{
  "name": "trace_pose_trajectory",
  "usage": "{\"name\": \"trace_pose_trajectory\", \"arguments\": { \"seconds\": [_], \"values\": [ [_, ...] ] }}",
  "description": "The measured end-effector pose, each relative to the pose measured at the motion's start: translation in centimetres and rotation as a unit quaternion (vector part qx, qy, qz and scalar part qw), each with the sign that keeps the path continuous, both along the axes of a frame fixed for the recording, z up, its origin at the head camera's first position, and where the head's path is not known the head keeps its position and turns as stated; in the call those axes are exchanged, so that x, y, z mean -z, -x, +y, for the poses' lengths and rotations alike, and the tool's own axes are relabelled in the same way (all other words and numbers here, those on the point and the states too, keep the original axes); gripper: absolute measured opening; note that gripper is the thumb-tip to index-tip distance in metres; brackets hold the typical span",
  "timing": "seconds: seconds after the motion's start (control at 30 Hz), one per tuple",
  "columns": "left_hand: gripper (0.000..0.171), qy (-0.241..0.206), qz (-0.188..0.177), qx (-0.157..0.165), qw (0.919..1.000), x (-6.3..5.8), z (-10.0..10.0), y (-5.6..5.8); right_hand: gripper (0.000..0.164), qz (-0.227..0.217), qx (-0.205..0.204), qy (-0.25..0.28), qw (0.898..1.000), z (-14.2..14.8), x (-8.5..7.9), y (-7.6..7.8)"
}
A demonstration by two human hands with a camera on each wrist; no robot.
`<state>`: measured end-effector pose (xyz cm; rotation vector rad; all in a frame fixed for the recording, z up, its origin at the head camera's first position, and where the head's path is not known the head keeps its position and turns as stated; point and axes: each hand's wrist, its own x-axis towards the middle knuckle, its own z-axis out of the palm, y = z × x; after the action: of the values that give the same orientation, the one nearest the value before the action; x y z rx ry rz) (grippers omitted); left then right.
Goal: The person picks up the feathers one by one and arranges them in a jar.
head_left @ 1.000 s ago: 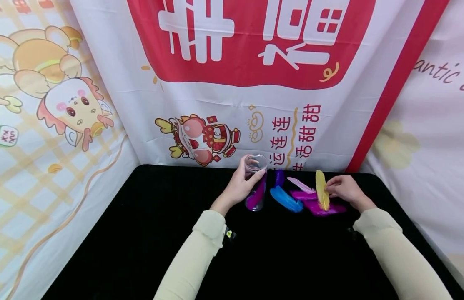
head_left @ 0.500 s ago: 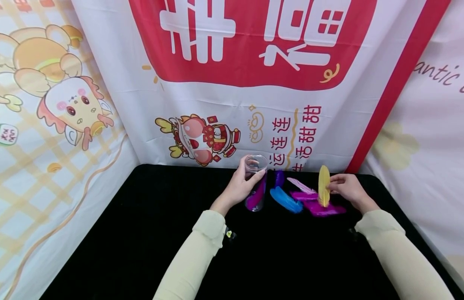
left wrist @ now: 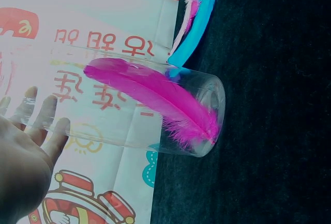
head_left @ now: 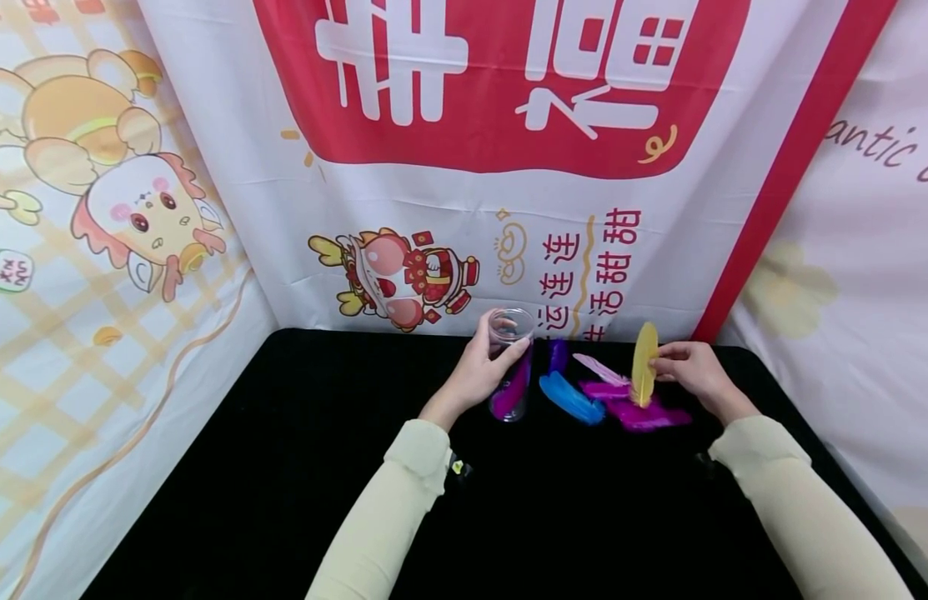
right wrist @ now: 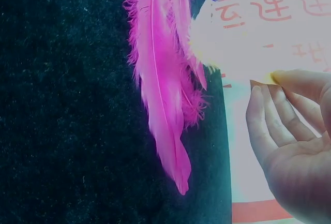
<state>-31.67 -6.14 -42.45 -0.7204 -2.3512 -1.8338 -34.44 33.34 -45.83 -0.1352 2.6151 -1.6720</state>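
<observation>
My left hand (head_left: 474,367) grips a clear, open-topped cylinder (head_left: 512,323) near its upper part, and the cylinder stands upright on the black table. Inside it leans one magenta feather (left wrist: 150,92), its fluffy end at the bottom. Over on the right, a yellow feather (head_left: 644,363) points upward, pinched by its side edge between the thumb and fingers of my right hand (head_left: 692,371). Below the yellow feather's lower tip lie magenta feathers (head_left: 662,418), seen close up in the right wrist view. The right wrist view washes out most of the yellow feather.
Between the cylinder and the magenta pile lie a blue feather (head_left: 572,398), a pale pink feather (head_left: 600,368) and a dark purple feather (head_left: 559,356). A printed cloth backdrop (head_left: 403,200) rises behind the far edge of the black table (head_left: 343,467).
The yellow feather has been raised a little off the magenta feathers, after a slight shift right and then back left with my right hand. The left hand and cylinder stay put.
</observation>
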Motion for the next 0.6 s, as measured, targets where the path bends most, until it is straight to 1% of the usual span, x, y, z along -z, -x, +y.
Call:
{"name": "trace_pose_trajectory", "arguments": {
  "seconds": [0.3, 0.6],
  "values": [
    [0.068, -0.003, 0.002, 0.004, 1.0, 0.0, 0.0, 0.0, 0.037, -0.007, 0.001, 0.014, 1.0, -0.4, -0.4, -0.4],
    [0.067, -0.009, 0.005, 0.005, 0.9999, 0.0, 0.0, 0.0, 0.041, -0.013, 0.002, 0.021, 1.0, -1.0, -1.3, -0.6]
  ]
}}
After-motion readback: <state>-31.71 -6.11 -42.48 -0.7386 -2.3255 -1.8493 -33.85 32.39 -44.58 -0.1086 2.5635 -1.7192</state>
